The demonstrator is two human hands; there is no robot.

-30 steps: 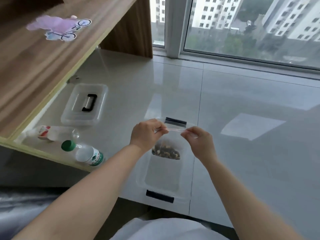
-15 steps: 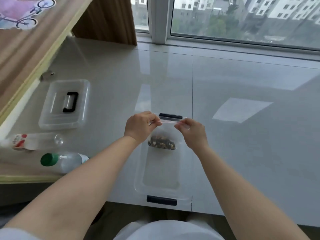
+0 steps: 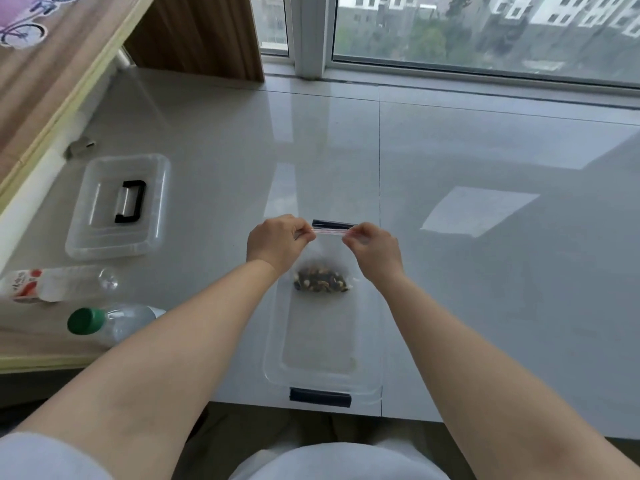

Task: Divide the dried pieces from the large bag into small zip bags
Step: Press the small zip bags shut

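A small clear zip bag [image 3: 325, 258] hangs between my hands above a clear plastic box [image 3: 370, 386] with black latches. Dark and pale dried pieces [image 3: 320, 280] fill the bag's bottom. My left hand [image 3: 275, 242] pinches the left end of the bag's red-lined zip strip. My right hand [image 3: 375, 249] pinches the right end of that strip. The strip is stretched straight between the two pinches. The large bag is not in view.
The box's lid [image 3: 117, 206] with a black handle lies to the left on the white sill. Two plastic bottles lie near it, one red-labelled [image 3: 52, 284], one green-capped [image 3: 107, 323]. A wooden desk [image 3: 52, 74] overhangs at left. A window runs along the back.
The view has tilted down. Both hands keep pinching the bag's top; they now sit a little farther apart, with the zip strip drawn straighter.
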